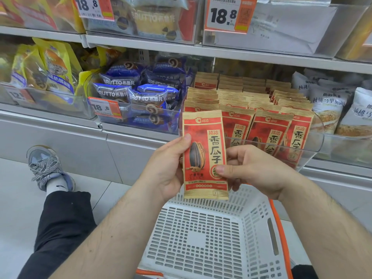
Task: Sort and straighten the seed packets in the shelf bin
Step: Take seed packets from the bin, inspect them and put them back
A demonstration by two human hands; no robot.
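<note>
A white perforated basket (211,234) with an orange rim is seen nearest, below the forearms. Above it, one seed packet (204,154) is held upright, face toward the camera, between both hands and in front of the shelf. The left hand (167,170) is curled round the packet's left edge, its thumb laid on the front near the upper part and its fingers hidden behind. The packet's lower right edge is pinched by the right hand (251,170), the thumb pressed on the front and the other fingers curled behind. The packet's top stands just ahead of the clear bin (316,137), apart from its front wall. In the bin, rows of matching packets (267,129) are stood upright, the right-hand rows slightly tilted. Blue wrapped cakes (141,93) are piled in the bin to the left, pale bags (330,105) to the right.
</note>
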